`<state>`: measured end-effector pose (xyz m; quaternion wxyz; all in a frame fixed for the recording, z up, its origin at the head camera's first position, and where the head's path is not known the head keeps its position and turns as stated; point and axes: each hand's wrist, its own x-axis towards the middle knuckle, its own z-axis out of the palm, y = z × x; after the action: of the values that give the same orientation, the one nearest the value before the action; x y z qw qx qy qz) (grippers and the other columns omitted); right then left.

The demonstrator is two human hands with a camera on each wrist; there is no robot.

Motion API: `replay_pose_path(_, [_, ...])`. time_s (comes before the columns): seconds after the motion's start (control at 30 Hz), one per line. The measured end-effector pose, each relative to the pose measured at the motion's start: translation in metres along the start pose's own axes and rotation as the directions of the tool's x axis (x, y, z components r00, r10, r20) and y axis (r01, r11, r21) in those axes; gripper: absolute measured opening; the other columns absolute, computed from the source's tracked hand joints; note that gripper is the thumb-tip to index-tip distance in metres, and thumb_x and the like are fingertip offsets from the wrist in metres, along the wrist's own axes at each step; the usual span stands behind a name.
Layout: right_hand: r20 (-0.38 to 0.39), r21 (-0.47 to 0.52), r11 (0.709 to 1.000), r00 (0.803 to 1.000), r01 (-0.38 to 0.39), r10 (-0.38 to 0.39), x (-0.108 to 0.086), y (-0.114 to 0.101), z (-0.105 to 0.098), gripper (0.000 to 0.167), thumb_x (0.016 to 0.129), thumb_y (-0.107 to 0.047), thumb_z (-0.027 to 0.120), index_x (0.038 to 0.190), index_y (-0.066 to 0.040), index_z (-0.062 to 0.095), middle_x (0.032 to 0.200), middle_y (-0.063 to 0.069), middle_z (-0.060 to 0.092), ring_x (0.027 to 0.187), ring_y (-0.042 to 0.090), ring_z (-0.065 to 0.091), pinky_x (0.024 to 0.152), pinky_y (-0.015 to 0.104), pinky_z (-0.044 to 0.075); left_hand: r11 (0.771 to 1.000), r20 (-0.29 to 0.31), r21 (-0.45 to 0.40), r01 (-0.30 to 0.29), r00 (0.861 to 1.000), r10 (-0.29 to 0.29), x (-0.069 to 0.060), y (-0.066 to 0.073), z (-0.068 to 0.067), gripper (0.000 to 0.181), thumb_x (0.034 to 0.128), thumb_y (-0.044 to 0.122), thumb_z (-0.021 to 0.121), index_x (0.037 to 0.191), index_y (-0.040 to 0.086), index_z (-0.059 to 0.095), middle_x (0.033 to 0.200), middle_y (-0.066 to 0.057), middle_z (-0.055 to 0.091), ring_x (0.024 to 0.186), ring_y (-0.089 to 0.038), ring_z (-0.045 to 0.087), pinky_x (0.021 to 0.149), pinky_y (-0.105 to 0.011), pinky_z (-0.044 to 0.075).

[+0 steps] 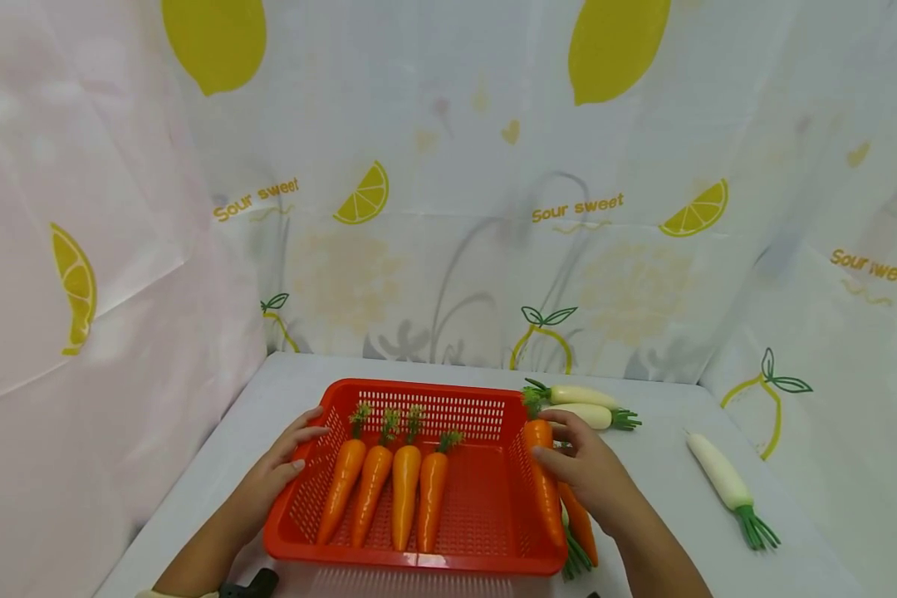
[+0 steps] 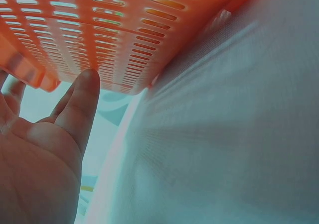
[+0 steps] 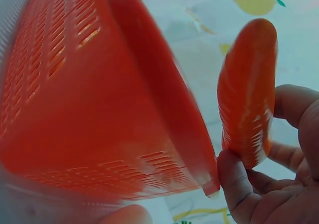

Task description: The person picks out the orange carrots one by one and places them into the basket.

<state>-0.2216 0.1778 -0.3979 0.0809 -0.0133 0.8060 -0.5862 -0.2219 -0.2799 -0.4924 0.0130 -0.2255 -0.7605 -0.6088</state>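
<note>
A red plastic basket [image 1: 411, 565] with slotted walls holds several orange carrots [image 1: 374, 486], lying side by side in its left half. My left hand [image 1: 280, 461] touches the basket's left rim with fairly straight fingers. In the left wrist view, the thumb of my left hand [image 2: 55, 149] points up at the slotted outer wall. At the right rim, my right hand [image 1: 586, 461] pinches one more carrot [image 1: 544, 490] between thumb and fingers. That carrot [image 3: 249, 89] appears beside the outside of the basket [image 3: 99, 99] in the right wrist view.
Two white radishes [image 1: 586, 413] lie behind the basket's right corner; another [image 1: 721, 473] lies farther right. Against the basket's right side are another carrot [image 1: 581, 523] and green leaves [image 1: 577, 556]. A lemon-print cloth [image 1: 448, 183] encloses the white table [image 1: 665, 423].
</note>
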Motion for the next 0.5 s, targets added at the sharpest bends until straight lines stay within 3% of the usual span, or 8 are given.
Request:
replay_pose_path(0.33, [0.035, -0.001, 1.000, 0.999, 0.011, -0.011, 0.0033, -0.0047, 0.0044, 0.053, 0.096, -0.023, 0.075, 0.144, -0.017, 0.052, 0.145, 0.017, 0.056, 0.117, 0.030, 0.065, 0.089, 0.047, 0.062, 1.000, 0.005, -0.006, -0.005, 1.000, 0.005, 0.0018, 0.0045, 0.0023, 0.043, 0.1084, 0.011, 0.039, 0.149, -0.002, 0.047, 0.174, -0.014, 0.013, 0.146, 0.016, 0.022, 0.105, -0.015, 0.041])
replay_pose_path(0.5, [0.060, 0.011, 1.000, 0.998, 0.009, -0.010, 0.0084, -0.0054, 0.0065, 0.050, 0.097, -0.023, 0.075, 0.141, -0.016, 0.052, 0.141, 0.017, 0.057, 0.112, 0.029, 0.064, 0.085, 0.043, 0.062, 1.000, 0.001, -0.013, -0.018, 1.000, 0.018, 0.0008, 0.0062, 0.0021, 0.043, 0.1083, 0.010, 0.038, 0.148, -0.003, 0.047, 0.173, -0.002, 0.018, 0.146, 0.015, 0.022, 0.105, -0.015, 0.042])
